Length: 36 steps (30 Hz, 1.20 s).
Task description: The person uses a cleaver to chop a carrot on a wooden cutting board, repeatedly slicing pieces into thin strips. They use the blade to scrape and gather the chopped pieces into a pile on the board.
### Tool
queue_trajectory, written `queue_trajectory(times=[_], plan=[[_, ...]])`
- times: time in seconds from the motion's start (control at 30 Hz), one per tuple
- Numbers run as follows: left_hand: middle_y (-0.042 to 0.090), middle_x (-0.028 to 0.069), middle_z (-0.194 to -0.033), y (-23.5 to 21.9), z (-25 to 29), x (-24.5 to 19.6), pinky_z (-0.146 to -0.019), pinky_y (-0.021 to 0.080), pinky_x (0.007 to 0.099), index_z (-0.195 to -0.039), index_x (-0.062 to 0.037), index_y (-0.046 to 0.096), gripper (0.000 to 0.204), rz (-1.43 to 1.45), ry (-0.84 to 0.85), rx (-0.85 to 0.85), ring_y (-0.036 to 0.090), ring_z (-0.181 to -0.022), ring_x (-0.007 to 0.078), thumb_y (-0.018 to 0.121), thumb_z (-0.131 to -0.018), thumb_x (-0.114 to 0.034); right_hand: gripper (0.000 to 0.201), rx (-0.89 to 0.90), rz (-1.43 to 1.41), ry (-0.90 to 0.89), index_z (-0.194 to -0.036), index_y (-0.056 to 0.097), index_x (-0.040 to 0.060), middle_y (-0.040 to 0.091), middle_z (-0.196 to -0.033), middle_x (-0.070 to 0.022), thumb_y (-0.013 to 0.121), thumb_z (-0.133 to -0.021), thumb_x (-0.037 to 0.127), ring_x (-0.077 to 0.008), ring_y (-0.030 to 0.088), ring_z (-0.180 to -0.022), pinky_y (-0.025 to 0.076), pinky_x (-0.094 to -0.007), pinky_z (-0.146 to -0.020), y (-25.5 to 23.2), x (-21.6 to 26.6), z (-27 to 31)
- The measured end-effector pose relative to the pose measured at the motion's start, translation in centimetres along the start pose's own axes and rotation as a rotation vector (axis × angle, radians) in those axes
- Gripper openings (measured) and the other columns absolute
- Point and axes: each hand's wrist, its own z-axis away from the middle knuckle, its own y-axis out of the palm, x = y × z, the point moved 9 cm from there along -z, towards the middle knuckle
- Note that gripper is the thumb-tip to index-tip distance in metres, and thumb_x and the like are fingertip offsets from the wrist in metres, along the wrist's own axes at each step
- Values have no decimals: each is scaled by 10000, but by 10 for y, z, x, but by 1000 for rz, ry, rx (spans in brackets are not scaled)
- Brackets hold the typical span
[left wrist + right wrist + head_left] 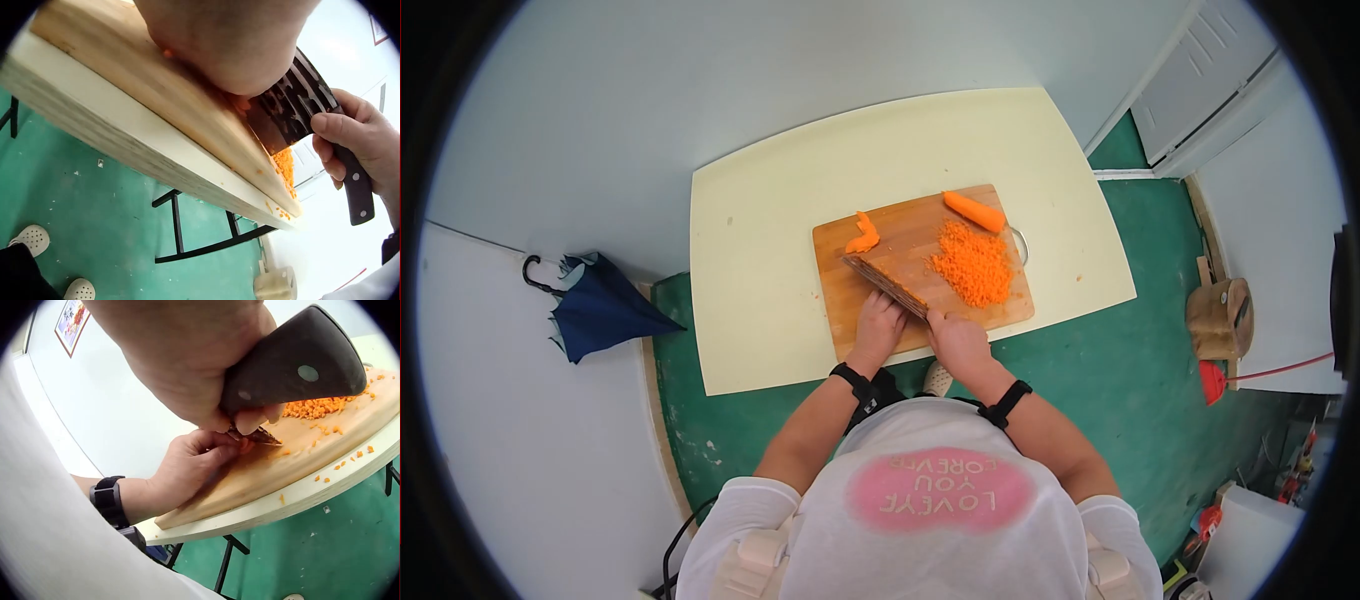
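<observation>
My right hand (958, 343) grips the black handle of a cleaver (290, 106) whose dark, stained blade slants over the wooden cutting board (837, 300). In the right wrist view, the curled fingers of my left hand (187, 464) pinch a small piece of carrot (247, 447) right beside the blade. From above, the cleaver hides that piece, and my left hand (881, 322) lies against the near side of the blade. A heap of finely chopped carrot (973, 265) is on the board's right half. Behind it lies a large length of carrot (974, 212), with several carrot slices (863, 233) at the back left.
The board lies on a pale yellow table (760, 220), near its front edge. A metal handle (1022, 245) sticks out at the board's right. Carrot crumbs (340, 464) dot the tabletop. A blue umbrella (615, 305) hangs on the left, and a brown bag (1220, 318) is at the right.
</observation>
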Motion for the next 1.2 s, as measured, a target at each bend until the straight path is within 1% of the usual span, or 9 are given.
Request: queue_trajectory(times=[0.1, 0.3, 0.43, 0.6, 0.7, 0.87, 0.97, 1.03, 1.2], plan=[[636, 133, -1014, 4, 2, 5, -878, 482, 414, -967, -35, 691, 220, 3, -34, 34, 566, -991, 349, 717, -749, -52, 135, -3, -31, 4, -936, 551, 54, 655, -774, -176, 540, -906, 185, -353, 663, -672, 527, -473, -570, -5, -4, -1], [633, 101, -972, 1, 2, 4, -799, 485, 391, -886, -56, 679, 133, 27, -19, -18, 570, -896, 304, 708, -756, -52, 172, 2, -88, 61, -947, 565, 66, 654, -789, -170, 580, -904, 232, -367, 645, -656, 523, -486, -575, -25, -16, 3], [636, 109, -991, 7, 4, 8, -834, 487, 402, -924, -46, 688, 187, 35, -55, 28, 572, -930, 323, 718, -739, -49, 155, -20, -51, 11, -932, 570, 71, 635, -749, -156, 595, -888, 217, -366, 640, -638, 522, -475, -562, -27, -9, 6], [641, 145, -1044, 5, 1, 5, -938, 472, 431, -993, -27, 701, 290, -28, -61, 55, 559, -1066, 383, 734, -706, -47, 135, -3, -15, -23, -929, 566, 75, 615, -715, -142, 595, -872, 194, -345, 643, -628, 522, -461, -544, -16, -3, 6], [639, 151, -1067, 5, 4, 8, -948, 464, 446, -994, -27, 701, 295, -10, -73, 36, 548, -1098, 389, 736, -702, -47, 121, 20, 19, -31, -935, 561, 74, 613, -710, -140, 585, -870, 173, -335, 646, -629, 520, -458, -534, -11, -1, 5], [640, 146, -1076, 6, 6, 8, -950, 460, 455, -1013, -25, 697, 316, -18, -81, 33, 553, -1083, 389, 737, -699, -49, 106, 60, 32, -63, -946, 545, 69, 620, -707, -143, 565, -870, 141, -337, 656, -638, 522, -454, -535, -10, 2, -1], [641, 138, -1062, 6, 6, 8, -939, 464, 447, -1002, -24, 696, 303, -3, -82, 28, 561, -1056, 388, 732, -703, -49, 95, 86, -4, -28, -944, 540, 68, 635, -717, -148, 550, -872, 128, -337, 666, -652, 522, -456, -538, 1, 3, -14], [642, 134, -1055, 5, 5, 10, -930, 468, 443, -992, -24, 696, 289, 13, -80, 11, 564, -1044, 386, 727, -706, -48, 93, 81, 83, -72, -948, 538, 63, 646, -731, -153, 534, -875, 120, -341, 666, -652, 519, -461, -536, 9, 10, -23], [638, 134, -1038, 7, 5, 12, -881, 491, 427, -953, -21, 692, 257, 53, -124, 35, 571, -1028, 366, 722, -699, -37, 81, 28, 30, -61, -891, 542, 55, 638, -713, -161, 548, -883, 135, -348, 657, -628, 515, -463, -525, -3, 3, -22]])
